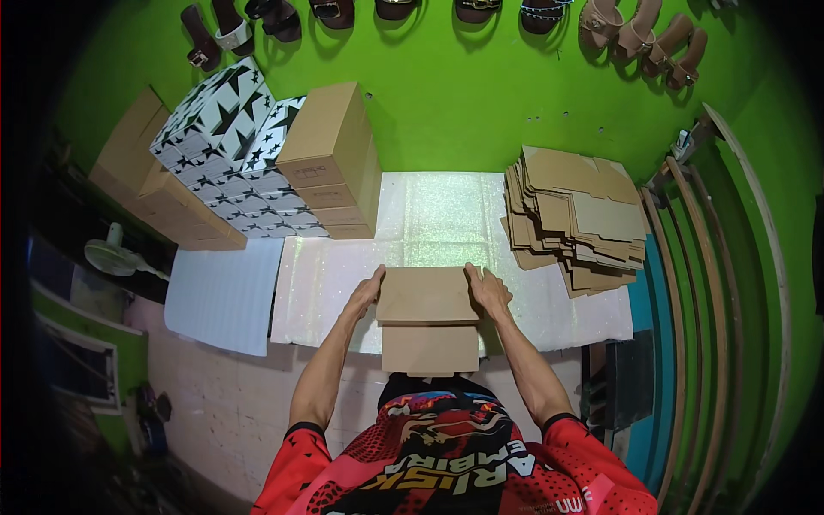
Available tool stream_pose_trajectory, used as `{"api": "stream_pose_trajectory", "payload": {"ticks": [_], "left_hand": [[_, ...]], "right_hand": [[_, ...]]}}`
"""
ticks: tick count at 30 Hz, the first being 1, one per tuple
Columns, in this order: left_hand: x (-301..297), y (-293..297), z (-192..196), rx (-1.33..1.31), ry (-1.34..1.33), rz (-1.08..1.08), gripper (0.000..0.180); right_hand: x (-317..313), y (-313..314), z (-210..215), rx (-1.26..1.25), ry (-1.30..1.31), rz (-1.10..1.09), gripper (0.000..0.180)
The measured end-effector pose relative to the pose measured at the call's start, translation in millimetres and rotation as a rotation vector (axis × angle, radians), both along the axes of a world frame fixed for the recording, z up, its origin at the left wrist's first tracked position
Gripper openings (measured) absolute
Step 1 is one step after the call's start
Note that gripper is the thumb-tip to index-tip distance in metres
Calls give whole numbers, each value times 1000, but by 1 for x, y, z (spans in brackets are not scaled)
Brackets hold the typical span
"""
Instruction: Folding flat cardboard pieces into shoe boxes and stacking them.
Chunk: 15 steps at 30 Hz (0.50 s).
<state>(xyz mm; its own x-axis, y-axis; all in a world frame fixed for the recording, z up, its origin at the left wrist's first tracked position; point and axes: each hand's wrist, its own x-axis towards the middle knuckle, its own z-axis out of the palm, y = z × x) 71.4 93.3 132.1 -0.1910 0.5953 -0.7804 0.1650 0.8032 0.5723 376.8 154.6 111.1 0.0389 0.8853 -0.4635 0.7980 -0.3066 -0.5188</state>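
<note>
Up against a bright green wall [446,112], hung with a row of sandals [639,36] along its top, stands a bench [360,283] covered in a pale, glittery sheet. At its far left are stacked boxes: black-and-white star-patterned ones [232,142] with plain brown boxes [336,159] just beside them, and more brown cartons [146,184] further left. A white sheet [225,292] hangs over the bench's left edge, and a small fan [110,255] sits beyond it. On the right of the bench lies a thick, untidy pile of flat cardboard blanks [577,215], and curved wooden strips [730,283] lean along the right side of the room. At the near edge of the bench, right in front of the person in the red patterned shirt [446,463], is a brown cardboard box [427,319], its upper panel lying above a lower face. The left hand [369,287] grips the box's left edge with fingers curled over it; the right hand [489,289] grasps the right edge the same way. Both forearms reach straight forward from the body, elbows slightly out, hands level with each other on either side of the box.
</note>
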Motion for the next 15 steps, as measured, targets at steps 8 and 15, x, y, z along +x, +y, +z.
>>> {"api": "stream_pose_trajectory", "payload": {"ticks": [8, 15], "left_hand": [[-28, 35, 29, 672, 215, 190, 78], [-16, 15, 66, 993, 50, 238, 37]], "right_hand": [[-11, 38, 89, 436, 130, -63, 81], [3, 30, 103, 720, 567, -61, 50]]}}
